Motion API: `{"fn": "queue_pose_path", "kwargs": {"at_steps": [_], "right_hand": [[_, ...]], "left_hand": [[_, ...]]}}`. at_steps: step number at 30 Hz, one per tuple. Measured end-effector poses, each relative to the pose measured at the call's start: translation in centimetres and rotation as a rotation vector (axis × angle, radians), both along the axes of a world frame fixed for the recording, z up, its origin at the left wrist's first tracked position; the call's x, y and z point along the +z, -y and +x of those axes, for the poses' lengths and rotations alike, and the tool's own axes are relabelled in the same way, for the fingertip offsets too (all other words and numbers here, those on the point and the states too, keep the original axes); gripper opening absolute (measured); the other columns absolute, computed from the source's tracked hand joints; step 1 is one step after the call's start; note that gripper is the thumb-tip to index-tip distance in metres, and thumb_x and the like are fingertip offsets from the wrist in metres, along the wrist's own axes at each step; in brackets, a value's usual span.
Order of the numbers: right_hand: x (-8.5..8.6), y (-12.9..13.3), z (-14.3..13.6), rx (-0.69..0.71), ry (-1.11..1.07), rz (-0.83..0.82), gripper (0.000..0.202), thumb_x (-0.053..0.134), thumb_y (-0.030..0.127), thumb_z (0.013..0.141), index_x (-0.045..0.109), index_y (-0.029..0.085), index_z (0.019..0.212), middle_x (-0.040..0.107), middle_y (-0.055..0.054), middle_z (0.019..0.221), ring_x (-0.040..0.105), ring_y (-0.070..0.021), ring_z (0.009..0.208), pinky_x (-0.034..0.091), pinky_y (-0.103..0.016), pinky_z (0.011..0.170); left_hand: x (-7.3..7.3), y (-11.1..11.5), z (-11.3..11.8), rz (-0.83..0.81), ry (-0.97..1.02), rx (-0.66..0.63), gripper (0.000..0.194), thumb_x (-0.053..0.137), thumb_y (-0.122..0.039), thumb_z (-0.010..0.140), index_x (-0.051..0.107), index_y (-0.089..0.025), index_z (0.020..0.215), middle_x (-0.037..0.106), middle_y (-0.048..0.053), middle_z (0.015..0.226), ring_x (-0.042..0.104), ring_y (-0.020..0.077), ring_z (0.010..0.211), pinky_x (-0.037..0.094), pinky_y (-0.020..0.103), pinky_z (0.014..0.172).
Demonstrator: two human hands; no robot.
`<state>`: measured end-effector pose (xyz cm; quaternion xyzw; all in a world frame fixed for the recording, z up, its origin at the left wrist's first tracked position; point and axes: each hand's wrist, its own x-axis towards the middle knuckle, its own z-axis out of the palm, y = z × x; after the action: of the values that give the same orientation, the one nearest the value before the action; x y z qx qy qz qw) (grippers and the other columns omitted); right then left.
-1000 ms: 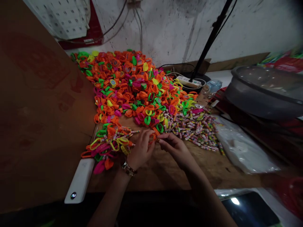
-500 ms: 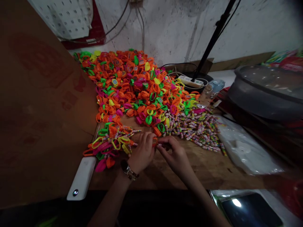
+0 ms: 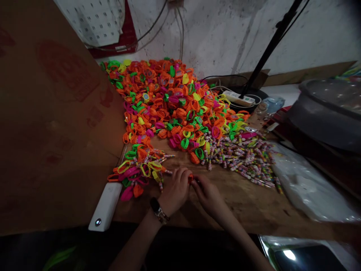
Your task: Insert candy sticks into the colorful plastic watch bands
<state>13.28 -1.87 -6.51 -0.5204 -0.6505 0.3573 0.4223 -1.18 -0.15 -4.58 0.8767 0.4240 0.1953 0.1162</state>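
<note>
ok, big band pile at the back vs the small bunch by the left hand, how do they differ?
The big pile is a broad, deep heap, mostly orange, reaching back to the wall. The small bunch is far smaller, lies flat by the left hand, shows more pink and yellow, and has striped sticks mixed in. Both are bright plastic bands on the wooden table.

Two hands: left hand (image 3: 175,190), right hand (image 3: 208,194), meeting at 1 small orange piece (image 3: 191,178). Behind it: toy-band heap (image 3: 172,105), too many to count; candy sticks (image 3: 242,156), likewise uncountable. Left of it: 1 white power bank (image 3: 105,206). Far right: 1 grey basin (image 3: 327,113).
</note>
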Motion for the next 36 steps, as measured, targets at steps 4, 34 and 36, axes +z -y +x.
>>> {"fn": "queue_pose_path", "kwargs": {"at_steps": [4, 34, 36], "right_hand": [[-0.9, 0.1, -0.7, 0.013, -0.084, -0.060, 0.021, 0.045, 0.031, 0.088, 0.062, 0.019, 0.086, 0.067, -0.008, 0.083, 0.061, -0.0209, 0.078, 0.048, -0.033, 0.072], [-3.5, -3.4, 6.0, -0.178, 0.411, 0.215, 0.017, 0.046, 0.026, 0.089, 0.060, 0.019, 0.095, 0.058, -0.011, 0.097, 0.055, -0.0227, 0.091, 0.047, -0.037, 0.080], [-1.8, -2.9, 5.1, -0.169, 0.087, 0.130, 0.022, 0.043, 0.034, 0.091, 0.056, 0.019, 0.101, 0.059, -0.007, 0.088, 0.058, -0.0180, 0.077, 0.049, -0.031, 0.070]], "left_hand": [[-0.4, 0.5, -0.5, -0.028, -0.014, 0.007, 0.032, 0.039, -0.007, 0.085, 0.042, -0.016, 0.116, 0.051, 0.010, 0.114, 0.047, 0.0239, 0.109, 0.044, 0.045, 0.096], [-4.4, -6.6, 4.4, -0.685, 0.991, 0.336, 0.041, 0.059, -0.033, 0.082, 0.043, -0.017, 0.116, 0.062, 0.007, 0.098, 0.063, 0.0143, 0.084, 0.051, 0.031, 0.078], [-2.8, -5.5, 3.6, -0.906, 1.211, 0.240, 0.045, 0.067, -0.033, 0.075, 0.049, -0.017, 0.112, 0.064, 0.005, 0.095, 0.063, 0.0140, 0.085, 0.050, 0.030, 0.080]]}}
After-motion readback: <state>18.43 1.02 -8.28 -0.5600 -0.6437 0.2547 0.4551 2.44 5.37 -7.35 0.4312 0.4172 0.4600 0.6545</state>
